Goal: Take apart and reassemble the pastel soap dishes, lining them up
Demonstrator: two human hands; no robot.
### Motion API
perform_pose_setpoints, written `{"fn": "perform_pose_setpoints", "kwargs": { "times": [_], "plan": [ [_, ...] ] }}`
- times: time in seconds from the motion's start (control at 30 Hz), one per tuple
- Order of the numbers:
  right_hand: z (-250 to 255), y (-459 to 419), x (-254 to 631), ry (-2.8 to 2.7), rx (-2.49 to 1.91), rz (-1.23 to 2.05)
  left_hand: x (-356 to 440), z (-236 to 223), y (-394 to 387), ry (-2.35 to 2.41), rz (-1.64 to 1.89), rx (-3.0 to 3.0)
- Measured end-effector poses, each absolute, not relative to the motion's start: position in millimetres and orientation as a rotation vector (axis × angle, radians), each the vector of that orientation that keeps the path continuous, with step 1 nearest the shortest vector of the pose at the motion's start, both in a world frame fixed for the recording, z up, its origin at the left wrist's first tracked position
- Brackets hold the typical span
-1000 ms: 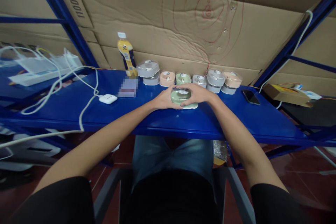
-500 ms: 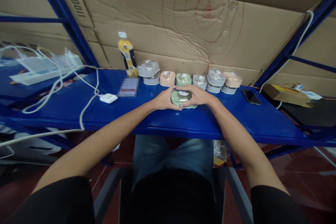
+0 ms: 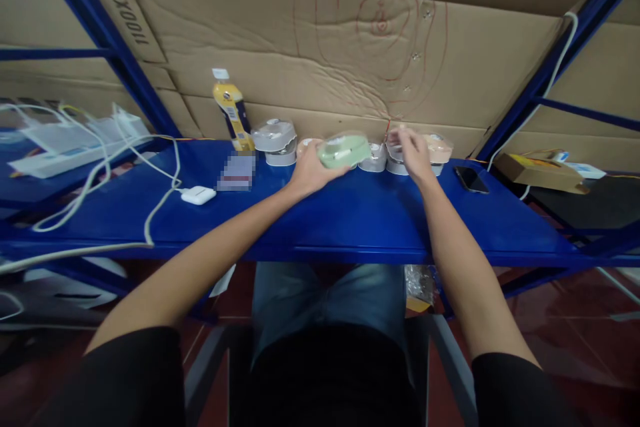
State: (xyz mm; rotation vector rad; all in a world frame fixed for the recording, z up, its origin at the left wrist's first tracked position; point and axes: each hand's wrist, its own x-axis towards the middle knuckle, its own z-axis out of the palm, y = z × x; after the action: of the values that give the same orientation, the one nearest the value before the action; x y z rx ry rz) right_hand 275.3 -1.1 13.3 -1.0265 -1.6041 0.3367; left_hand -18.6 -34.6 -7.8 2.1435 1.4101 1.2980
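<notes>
My left hand [image 3: 310, 170] grips a small pale green container [image 3: 345, 149] and holds it lifted just above the row of similar little tubs at the back of the blue shelf [image 3: 350, 213]. My right hand [image 3: 413, 152] reaches over the right end of that row, fingers loosely spread above a clear-lidded tub [image 3: 397, 163] and a peach-lidded one [image 3: 439, 145]; it holds nothing. A white tub [image 3: 374, 159] sits between my hands, and a clear-lidded tub [image 3: 274, 139] stands at the row's left end.
A yellow bottle [image 3: 230, 113] stands at the back left. A white charger case [image 3: 199, 195] with cable lies to the left, a power strip [image 3: 65, 140] further left. A black phone [image 3: 470, 179] lies on the right, a cardboard box [image 3: 537, 170] beyond it. Cardboard lines the back.
My left hand lifted the green container off the shelf and carried it back toward the row. My right hand let go of it and moved right over the tubs. The camera tilted slightly.
</notes>
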Motion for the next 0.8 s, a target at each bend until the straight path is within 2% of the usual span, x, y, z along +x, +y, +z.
{"fn": "perform_pose_setpoints", "kwargs": {
  "times": [0.07,0.2,0.47,0.63,0.8],
  "plan": [
    [16.8,6.2,288.2,-1.397,-1.057,0.237,12.2,8.7,-15.9,1.646,1.315,1.993],
    [14.4,13.6,297.9,-1.262,-1.111,0.173,81.0,30.8,18.1,1.822,1.265,1.914],
    [5.9,19.6,299.1,-1.340,-1.160,0.089,152.9,21.8,22.7,1.922,1.264,1.870],
    [6.7,14.7,295.6,-1.290,-1.128,0.115,146.5,22.9,15.5,1.803,1.174,1.966],
    [7.1,14.7,295.6,-1.255,-1.111,0.107,63.2,40.1,21.2,1.839,1.361,2.034]
  ]
}}
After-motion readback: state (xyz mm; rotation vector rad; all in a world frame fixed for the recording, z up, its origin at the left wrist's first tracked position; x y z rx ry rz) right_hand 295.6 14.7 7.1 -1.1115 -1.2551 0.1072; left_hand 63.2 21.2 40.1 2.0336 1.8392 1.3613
